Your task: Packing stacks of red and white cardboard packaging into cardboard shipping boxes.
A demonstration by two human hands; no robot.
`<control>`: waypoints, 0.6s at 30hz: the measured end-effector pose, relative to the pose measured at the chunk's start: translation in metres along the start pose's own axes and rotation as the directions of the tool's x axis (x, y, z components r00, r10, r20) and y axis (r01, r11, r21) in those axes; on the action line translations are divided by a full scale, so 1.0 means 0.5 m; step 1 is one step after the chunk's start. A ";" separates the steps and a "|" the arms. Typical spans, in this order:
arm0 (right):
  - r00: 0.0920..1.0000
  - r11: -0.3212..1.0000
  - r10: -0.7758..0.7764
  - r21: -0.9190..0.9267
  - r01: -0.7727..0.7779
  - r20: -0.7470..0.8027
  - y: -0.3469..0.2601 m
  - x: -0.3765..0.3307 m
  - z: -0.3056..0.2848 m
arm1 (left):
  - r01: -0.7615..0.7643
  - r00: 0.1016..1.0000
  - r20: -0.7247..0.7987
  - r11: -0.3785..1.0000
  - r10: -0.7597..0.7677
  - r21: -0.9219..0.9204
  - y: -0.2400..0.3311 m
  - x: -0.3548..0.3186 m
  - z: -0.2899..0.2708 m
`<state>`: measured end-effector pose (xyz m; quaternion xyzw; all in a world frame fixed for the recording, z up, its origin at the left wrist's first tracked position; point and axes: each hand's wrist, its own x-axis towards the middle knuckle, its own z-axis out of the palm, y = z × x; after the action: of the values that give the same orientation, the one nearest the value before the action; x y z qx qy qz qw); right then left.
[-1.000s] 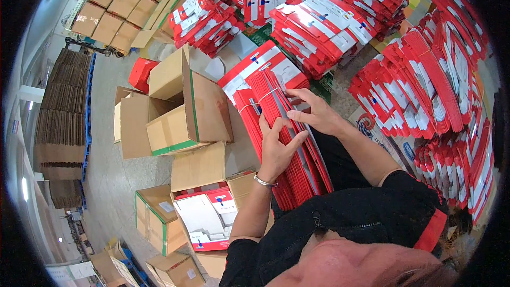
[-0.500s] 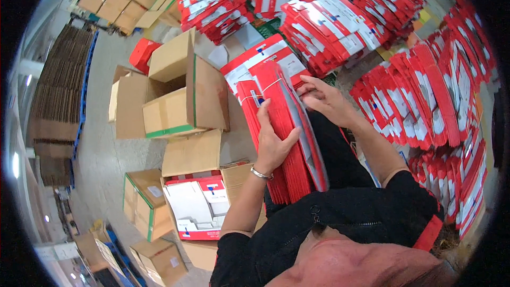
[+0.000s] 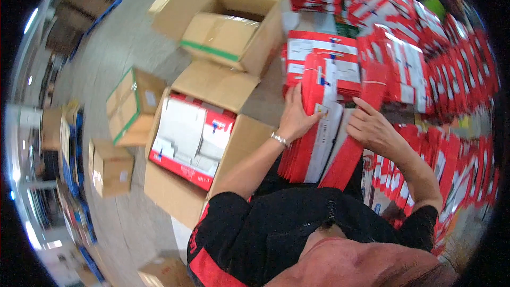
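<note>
On my lap stands a thick stack of flat folded red and white cartons (image 3: 312, 151). My left hand (image 3: 300, 119) closes round its left side, thumb over the upper face. My right hand (image 3: 372, 130) has its fingers curled on a second, narrower red bundle of folded cartons (image 3: 376, 79), which carries a pale band near its far end. A gap shows between the two bundles, wider toward the middle. Just beyond them lies a pile of red and white flat cartons (image 3: 345, 48).
To the left an open brown box (image 3: 247, 127) holds white and red cartons. Another open box (image 3: 212, 37) with green tape lies beyond it. More brown boxes (image 3: 135, 106) stand on the floor. Heaps of red and white cartons (image 3: 462, 69) spread along the right.
My view has swung left, so everything sits further right and the open boxes show more. The right bundle has tilted away from the left one, and my right hand has come down onto it.
</note>
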<state>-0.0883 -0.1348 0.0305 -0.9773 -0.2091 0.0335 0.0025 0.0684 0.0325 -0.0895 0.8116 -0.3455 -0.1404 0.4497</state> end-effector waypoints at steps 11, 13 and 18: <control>0.851 0.916 0.400 0.155 -0.369 -0.339 0.084 -0.065 -0.153 | 0.102 0.994 0.037 0.810 -0.099 -0.578 -0.111 -0.043 -0.075; 0.677 0.663 0.718 0.458 -0.593 -0.162 0.126 -0.093 -0.172 | 0.158 0.984 0.041 0.757 -0.171 -0.634 -0.129 -0.058 -0.120; 0.388 0.074 0.888 0.754 -0.653 0.248 0.149 -0.142 0.001 | 0.202 0.970 0.067 0.632 -0.232 -0.748 -0.159 -0.071 -0.172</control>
<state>-0.1226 -0.2317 0.0333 -0.8187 0.3871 -0.0235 0.4234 0.1236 0.1396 -0.1102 0.5918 -0.1485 -0.3085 0.7297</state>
